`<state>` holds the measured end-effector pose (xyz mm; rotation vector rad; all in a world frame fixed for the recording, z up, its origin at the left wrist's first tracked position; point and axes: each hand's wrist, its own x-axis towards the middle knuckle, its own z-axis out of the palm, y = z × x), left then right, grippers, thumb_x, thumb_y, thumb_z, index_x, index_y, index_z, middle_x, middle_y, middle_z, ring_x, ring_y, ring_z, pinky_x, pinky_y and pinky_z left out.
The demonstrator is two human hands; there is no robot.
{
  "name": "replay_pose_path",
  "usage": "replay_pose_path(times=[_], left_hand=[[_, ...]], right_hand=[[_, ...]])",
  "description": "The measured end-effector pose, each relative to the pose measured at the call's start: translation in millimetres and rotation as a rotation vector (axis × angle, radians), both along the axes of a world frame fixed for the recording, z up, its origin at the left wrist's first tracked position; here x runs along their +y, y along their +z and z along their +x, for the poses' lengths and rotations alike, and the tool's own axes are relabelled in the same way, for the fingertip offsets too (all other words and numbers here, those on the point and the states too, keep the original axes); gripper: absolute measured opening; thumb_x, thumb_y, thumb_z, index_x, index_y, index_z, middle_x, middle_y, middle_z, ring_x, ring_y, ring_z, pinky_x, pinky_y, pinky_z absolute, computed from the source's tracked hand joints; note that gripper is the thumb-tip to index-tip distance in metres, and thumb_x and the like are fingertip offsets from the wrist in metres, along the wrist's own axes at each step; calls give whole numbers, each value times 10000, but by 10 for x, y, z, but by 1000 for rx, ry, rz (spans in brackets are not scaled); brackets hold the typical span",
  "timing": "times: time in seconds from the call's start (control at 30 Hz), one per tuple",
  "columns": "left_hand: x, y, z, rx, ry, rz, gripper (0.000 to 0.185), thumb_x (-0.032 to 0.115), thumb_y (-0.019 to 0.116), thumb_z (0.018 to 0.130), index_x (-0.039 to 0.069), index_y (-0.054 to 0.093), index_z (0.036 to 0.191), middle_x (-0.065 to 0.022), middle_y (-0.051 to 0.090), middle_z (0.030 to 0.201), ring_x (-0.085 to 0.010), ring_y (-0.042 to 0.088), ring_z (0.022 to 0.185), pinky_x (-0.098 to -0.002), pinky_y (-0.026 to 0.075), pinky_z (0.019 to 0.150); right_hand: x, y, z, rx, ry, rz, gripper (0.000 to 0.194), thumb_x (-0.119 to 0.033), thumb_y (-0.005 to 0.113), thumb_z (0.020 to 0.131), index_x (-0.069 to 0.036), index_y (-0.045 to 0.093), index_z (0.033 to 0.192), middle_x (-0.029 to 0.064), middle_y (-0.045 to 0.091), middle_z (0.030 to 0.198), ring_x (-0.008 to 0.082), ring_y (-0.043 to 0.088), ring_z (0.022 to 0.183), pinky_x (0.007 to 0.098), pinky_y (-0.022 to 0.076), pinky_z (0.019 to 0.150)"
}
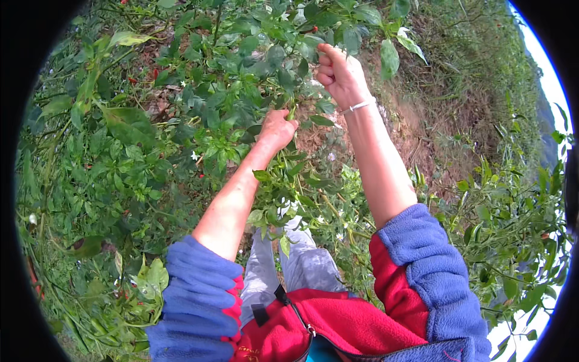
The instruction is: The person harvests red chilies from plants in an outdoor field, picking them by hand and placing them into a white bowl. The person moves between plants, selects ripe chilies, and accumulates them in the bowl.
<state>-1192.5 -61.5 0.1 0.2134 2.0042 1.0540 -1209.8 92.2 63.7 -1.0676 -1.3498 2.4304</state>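
In front of me stands a leafy chilli pepper plant [217, 104] with small white flowers. My left hand [277, 130] is among its lower leaves, with a slim green chilli pepper [291, 112] between thumb and forefinger. Higher and to the right, my right hand [340, 74] has its fingers curled inward. Its forefinger touches the foliage just below a small red chilli [314, 29]; leaves hide whether anything is pinched there. A thin pale bracelet [357, 107] circles the right wrist.
More red chillies [156, 73] show among leaves at the upper left. Green chillies [99, 326] hang at the lower left. A bare earth slope [411, 135] rises at right beside more plants [502, 271]. Leafy stems [289, 176] stand between my arms, before my legs [303, 262].
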Motion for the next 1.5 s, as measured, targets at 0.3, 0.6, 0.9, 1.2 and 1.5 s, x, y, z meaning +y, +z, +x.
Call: replay_pose_path(times=[0.3,0.6,0.9,1.2,1.5], left_hand=[[-31,-163,75,32,2,-33,501,226,592,735,-37,475,1145,-208,536,1095,-270,523,1020,-301,380,891],[-11,-101,149,137,-65,-65,468,219,588,738,-24,493,1127,-225,494,1109,-316,481,1047,-325,366,916],[-86,-119,159,142,-75,-111,456,199,588,741,-21,495,1129,-211,465,1143,-310,470,1062,-325,357,926],[-153,-208,165,144,-88,-100,462,198,581,747,-14,482,1147,-206,448,1163,-304,428,1106,-325,320,960],[-164,-212,107,90,-60,-74,464,197,566,738,1,484,1150,-218,450,1166,-317,435,1102,-331,332,961]], right_hand=[[160,-429,-422,-363,204,315,65,-107,572,737,-49,544,747,106,573,714,61,275,356,209,173,315],[400,-1090,-494,-505,557,1273,266,-299,511,735,-84,620,847,115,614,821,242,579,746,333,456,623],[225,-680,-304,-702,568,1488,350,-360,593,708,-15,617,764,209,599,814,332,586,810,389,473,718],[523,-948,-138,-336,873,1535,308,-360,581,719,-64,558,635,91,517,579,195,504,550,331,417,517],[385,-439,13,-345,334,98,59,-129,538,829,-80,507,817,8,521,641,94,443,445,218,329,360]])
